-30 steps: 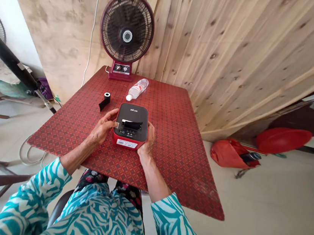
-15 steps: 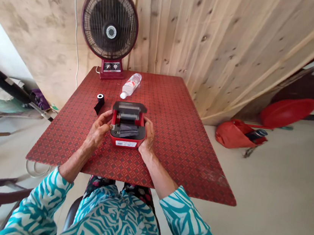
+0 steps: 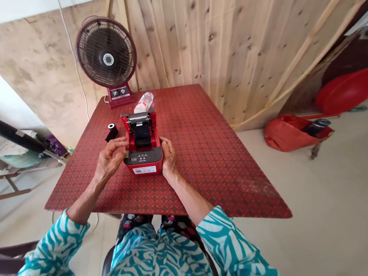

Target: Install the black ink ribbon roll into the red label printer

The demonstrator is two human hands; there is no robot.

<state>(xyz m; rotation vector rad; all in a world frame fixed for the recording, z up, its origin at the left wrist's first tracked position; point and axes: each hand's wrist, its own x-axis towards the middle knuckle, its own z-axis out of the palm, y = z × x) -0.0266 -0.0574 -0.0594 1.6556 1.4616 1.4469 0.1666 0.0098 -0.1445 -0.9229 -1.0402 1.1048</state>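
Printer (image 3: pixel 144 162) is sitting on the red table (image 3: pixel 213 168), between the two hands, its lid (image 3: pixel 138 120) standing raised at the back and a dark strip (image 3: pixel 143 136) showing inside. The step in hand seems to be opening it up; the next move is probably calling for one hand inside while the other is steadying the case. The left hand (image 3: pixel 111 158) is bending its fingers at the left edge, partly curled (whether they are pinching anything, I cannot tell). The right hand (image 3: pixel 168 157) is lying open along the right side, bracing the case without closing around it. Both forearms are reaching forward over the table's near edge.
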